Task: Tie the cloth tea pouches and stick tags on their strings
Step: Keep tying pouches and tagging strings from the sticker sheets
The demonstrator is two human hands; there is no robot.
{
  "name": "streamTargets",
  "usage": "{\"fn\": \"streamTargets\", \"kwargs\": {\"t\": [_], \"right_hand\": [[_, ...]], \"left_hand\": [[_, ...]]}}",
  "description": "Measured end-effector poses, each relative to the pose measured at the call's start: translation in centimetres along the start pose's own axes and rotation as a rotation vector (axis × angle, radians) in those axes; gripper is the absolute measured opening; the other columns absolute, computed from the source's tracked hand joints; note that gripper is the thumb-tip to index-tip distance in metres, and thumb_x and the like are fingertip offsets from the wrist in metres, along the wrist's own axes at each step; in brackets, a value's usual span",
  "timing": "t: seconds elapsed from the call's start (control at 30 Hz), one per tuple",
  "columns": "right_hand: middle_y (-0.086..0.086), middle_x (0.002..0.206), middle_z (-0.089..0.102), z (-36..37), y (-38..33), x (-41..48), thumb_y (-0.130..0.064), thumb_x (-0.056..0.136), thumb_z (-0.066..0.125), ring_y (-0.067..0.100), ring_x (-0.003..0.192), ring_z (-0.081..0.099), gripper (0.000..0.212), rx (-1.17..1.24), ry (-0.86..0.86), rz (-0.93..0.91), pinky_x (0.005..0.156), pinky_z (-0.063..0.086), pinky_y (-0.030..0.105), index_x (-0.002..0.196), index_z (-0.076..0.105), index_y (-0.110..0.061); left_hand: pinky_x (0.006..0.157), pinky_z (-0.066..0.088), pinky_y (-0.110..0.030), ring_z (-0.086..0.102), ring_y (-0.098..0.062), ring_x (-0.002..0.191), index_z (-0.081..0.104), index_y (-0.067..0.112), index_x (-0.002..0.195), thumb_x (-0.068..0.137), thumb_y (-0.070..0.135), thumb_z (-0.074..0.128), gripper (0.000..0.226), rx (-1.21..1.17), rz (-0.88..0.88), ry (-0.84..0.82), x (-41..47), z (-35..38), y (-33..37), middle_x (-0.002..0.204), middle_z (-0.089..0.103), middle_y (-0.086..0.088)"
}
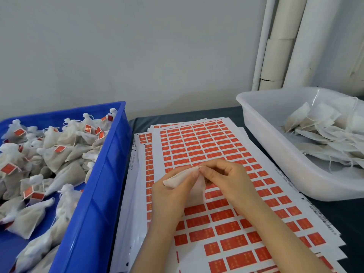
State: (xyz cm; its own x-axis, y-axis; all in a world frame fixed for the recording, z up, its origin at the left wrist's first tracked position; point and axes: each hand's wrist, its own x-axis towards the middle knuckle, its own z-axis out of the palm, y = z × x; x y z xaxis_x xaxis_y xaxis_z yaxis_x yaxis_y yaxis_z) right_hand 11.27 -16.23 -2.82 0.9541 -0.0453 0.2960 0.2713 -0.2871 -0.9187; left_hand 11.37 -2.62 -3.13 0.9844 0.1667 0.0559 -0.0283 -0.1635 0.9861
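A blue plastic crate (94, 194) of tagged pouches (59, 154) sits left of the stacked red-sticker sheets (216, 146), and a white plastic tub (275, 154) of untied pouches (319, 131) sits to their right. Over the sheets, the left hand (169, 194) and right hand (228, 180) pinch one white cloth pouch (177, 179) at its mouth. Slack fingers might let it gape.

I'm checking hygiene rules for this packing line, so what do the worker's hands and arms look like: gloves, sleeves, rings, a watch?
The left hand and right hand are bare: no gloves, no rings that show. The left forearm and right forearm are uncovered to the frame's edge, with no sleeve, watch or bracelet in view.
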Motion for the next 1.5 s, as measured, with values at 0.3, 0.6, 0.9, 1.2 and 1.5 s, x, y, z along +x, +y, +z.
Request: {"fn": "streamTargets", "kwargs": {"t": [0.3, 0.6, 0.9, 1.2, 1.5], "right_hand": [[-0.024, 0.075, 0.067, -0.2, -0.8, -0.2, -0.050, 0.074, 0.056, -0.004, 0.076, 0.063, 0.019, 0.053, 0.057, -0.009, 0.063, 0.047, 0.005, 0.083, 0.065, -0.037], [-0.006, 0.071, 0.067, 0.3, -0.2, -0.2, -0.030, 0.089, 0.057, 0.010, 0.069, 0.064, 0.014, 0.210, 0.040, 0.107, 0.070, 0.053, 0.020, 0.084, 0.069, -0.024], [0.004, 0.064, 0.057, -1.4, -1.1, 0.6, -0.017, 0.090, 0.055, 0.010, 0.057, 0.053, 0.027, 0.849, 0.112, 0.248, 0.063, 0.049, 0.020, 0.067, 0.068, -0.014], [0.004, 0.064, 0.049, -0.4, -0.9, 0.1, -0.015, 0.097, 0.043, 0.013, 0.054, 0.045, 0.025, 0.785, -0.110, 0.268, 0.059, 0.044, 0.022, 0.079, 0.061, -0.017], [-0.028, 0.092, 0.057, 0.4, -0.5, -0.1, -0.028, 0.093, 0.052, -0.013, 0.093, 0.051, 0.022, -0.229, -0.132, -0.033, 0.075, 0.040, -0.002, 0.089, 0.053, -0.050]], "left_hand": [[0.043, 0.035, 0.003, 0.047, 0.031, 0.083, 0.059, 0.068, 0.077, 0.061, 0.064, 0.061, 0.016, 0.043, 0.084, -0.017, -0.5, 0.1, 0.3, 0.075, 0.051, 0.054], [0.038, 0.036, -0.002, 0.059, 0.010, 0.078, 0.067, 0.047, 0.062, 0.077, 0.044, 0.073, 0.016, 0.038, 0.042, 0.035, -0.2, 0.4, -0.2, 0.067, 0.045, 0.056], [0.044, 0.042, -0.004, 0.063, 0.006, 0.077, 0.070, 0.035, 0.071, 0.077, 0.041, 0.073, 0.009, 0.021, 0.076, 0.027, 0.2, 0.2, -0.9, 0.075, 0.062, 0.040], [0.052, 0.044, -0.002, 0.058, 0.015, 0.087, 0.062, 0.034, 0.086, 0.077, 0.032, 0.075, 0.016, 0.006, 0.190, -0.029, -0.1, -0.1, -1.1, 0.087, 0.061, 0.038], [0.059, 0.041, 0.003, 0.056, 0.015, 0.091, 0.061, 0.035, 0.087, 0.081, 0.024, 0.073, 0.017, 0.062, 0.292, -0.007, -0.2, 0.0, -1.2, 0.088, 0.061, 0.039]]}}
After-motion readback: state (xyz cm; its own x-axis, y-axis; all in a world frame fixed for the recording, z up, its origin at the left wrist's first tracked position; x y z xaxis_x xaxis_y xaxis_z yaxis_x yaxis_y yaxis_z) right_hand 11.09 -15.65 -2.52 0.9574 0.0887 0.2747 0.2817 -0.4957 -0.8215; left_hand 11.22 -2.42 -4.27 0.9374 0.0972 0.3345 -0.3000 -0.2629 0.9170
